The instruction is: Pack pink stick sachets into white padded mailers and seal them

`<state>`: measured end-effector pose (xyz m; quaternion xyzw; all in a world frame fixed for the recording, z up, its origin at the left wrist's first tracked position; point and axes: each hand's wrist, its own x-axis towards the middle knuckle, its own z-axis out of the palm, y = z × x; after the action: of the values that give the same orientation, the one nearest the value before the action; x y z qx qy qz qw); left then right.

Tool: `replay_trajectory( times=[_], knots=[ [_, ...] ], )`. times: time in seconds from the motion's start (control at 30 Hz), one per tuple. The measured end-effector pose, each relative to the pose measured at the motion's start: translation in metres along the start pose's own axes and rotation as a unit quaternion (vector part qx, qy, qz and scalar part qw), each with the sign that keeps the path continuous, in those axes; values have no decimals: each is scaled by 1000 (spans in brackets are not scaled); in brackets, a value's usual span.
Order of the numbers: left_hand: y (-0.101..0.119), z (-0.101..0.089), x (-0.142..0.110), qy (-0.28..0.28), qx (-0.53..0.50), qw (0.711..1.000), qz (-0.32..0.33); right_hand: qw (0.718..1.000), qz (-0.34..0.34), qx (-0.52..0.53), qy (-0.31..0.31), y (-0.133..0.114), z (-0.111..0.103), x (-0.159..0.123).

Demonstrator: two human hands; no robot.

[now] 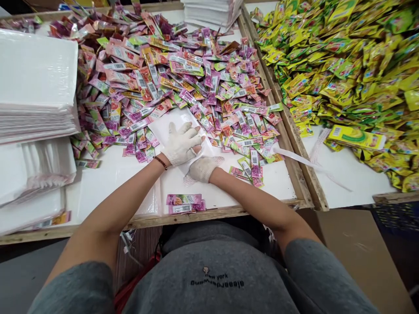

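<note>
White stack: the white bags (36, 72) sit at 10 o'clock from you.
Left hand (182, 143): your fingers are spread wide, pressing on top of the white bag.
White bag (179, 117): it lies at 12 o'clock, by the pink and purple packs (147, 78). It looks light, bendy and a bit slippery; hold its side edges.
Right hand (203, 169): it is curved at the bag's near edge; I can't tell if it grips.
Yellow packs (343, 78): they lie at 2 o'clock.
</note>
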<state>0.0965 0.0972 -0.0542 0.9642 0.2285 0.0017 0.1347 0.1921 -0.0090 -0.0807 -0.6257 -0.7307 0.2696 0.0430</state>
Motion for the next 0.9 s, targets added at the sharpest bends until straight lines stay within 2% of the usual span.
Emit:
replay_trajectory(
  times=[0.07, 0.17, 0.23, 0.3, 0.37, 0.47, 0.57, 0.67, 0.73, 0.8, 0.9],
  knots=[
    [7, 9, -1, 21, -5, 1000, -9, 999, -22, -49, -5, 11, -4, -26],
    [22, 27, 0, 76, -5, 996, -39, 985, -106, -130, 26, 41, -12, -65],
    [32, 36, 3, 110, -3, 992, -54, 978, -137, -155, 25, 62, -18, -78],
    [37, 40, 7, 120, 0, 992, -42, 975, -139, -170, 5, 75, -24, -79],
    [36, 38, 10, 106, 8, 994, -7, 975, -132, -177, -15, 77, -29, -68],
    [28, 31, 10, 71, 22, 996, 42, 977, -115, -168, -70, 60, -37, -46],
    [23, 25, 6, 53, 22, 997, 59, 974, -100, -172, -107, 37, -43, -34],
    [20, 24, 5, 61, 11, 997, 54, 972, -127, -185, -65, 27, -45, -37],
    [20, 25, 6, 71, 8, 996, 54, 974, -147, -174, -21, 30, -46, -49],
    [22, 26, 7, 77, -6, 995, 55, 978, -148, -146, 17, 42, -50, -73],
    [28, 24, 6, 87, -65, 993, 49, 987, -114, -89, 75, 73, -62, -120]
  ],
)
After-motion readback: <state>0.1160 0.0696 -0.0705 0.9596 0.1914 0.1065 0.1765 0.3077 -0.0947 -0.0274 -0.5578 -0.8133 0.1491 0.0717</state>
